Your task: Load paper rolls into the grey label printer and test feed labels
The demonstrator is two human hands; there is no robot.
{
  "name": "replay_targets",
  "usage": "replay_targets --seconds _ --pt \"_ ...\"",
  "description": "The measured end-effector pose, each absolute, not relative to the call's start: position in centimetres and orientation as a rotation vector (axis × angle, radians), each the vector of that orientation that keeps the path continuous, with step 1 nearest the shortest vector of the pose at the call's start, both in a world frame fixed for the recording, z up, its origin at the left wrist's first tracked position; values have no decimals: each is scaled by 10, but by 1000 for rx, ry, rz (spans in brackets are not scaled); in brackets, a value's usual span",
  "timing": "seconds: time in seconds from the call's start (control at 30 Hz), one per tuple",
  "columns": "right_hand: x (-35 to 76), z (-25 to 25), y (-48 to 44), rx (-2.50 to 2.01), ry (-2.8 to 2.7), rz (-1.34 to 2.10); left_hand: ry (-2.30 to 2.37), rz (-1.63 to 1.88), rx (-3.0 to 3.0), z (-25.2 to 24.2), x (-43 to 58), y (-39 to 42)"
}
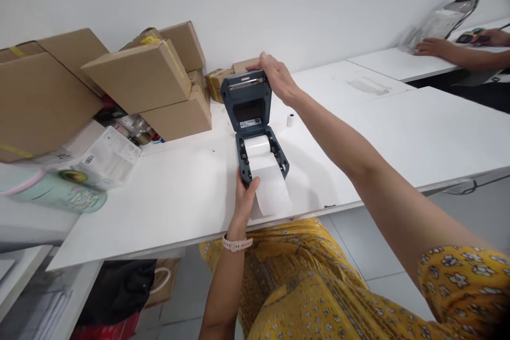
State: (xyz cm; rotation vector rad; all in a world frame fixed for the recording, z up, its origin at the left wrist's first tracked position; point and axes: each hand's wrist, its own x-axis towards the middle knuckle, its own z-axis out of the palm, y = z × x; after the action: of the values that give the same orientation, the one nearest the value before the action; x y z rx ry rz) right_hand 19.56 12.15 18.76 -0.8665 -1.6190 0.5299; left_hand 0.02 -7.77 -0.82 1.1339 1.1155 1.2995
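Note:
A dark blue-grey label printer (243, 135) stands on the white table with its lid raised. Inside it lies a white label roll (257, 145), and a strip of label paper (273, 191) runs out over the front toward the table's edge. My right hand (274, 77) rests on the top edge of the lid, fingers bent over it. At the front left corner of the printer's base, my left hand (245, 194) grips with the thumb on top by the paper; its other fingers are mostly hidden. A small white roll (290, 120) stands to the right of the printer.
Cardboard boxes (139, 74) are stacked at the left and behind. A white carton (107, 154) and a mint-green bottle (59, 188) lie at the table's left end. At the far right a co-worker's hand (432, 47) touches a clear plastic bag (436, 24) on another table.

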Motion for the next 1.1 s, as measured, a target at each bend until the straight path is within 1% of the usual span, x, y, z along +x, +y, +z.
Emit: replay_targets --seconds 0.13,0.2,0.33,0.43,0.53,0.7,0.87,1.1 --pt "204 145 43 -767 -1850 146 1083 1281 1111 -15 2 -87" --pt "208 116 7 -767 -1930 40 1066 1280 1152 -18 2 -94" --pt "210 56 -46 -780 -1984 3 1097 1305 1132 -19 -2 -107" --pt "204 25 -64 -837 -1961 16 1162 1316 1060 -11 -6 -108" --pt "198 13 -65 -881 -1901 -27 1218 1380 1065 5 -5 -97" --pt "198 15 -52 -904 -1892 -35 1271 1418 1025 28 6 -67" --pt "199 4 -44 -854 -1835 -23 1262 1453 1017 19 11 -58" --pt "197 -18 -39 -984 -1829 106 1330 1462 1219 17 12 -52"
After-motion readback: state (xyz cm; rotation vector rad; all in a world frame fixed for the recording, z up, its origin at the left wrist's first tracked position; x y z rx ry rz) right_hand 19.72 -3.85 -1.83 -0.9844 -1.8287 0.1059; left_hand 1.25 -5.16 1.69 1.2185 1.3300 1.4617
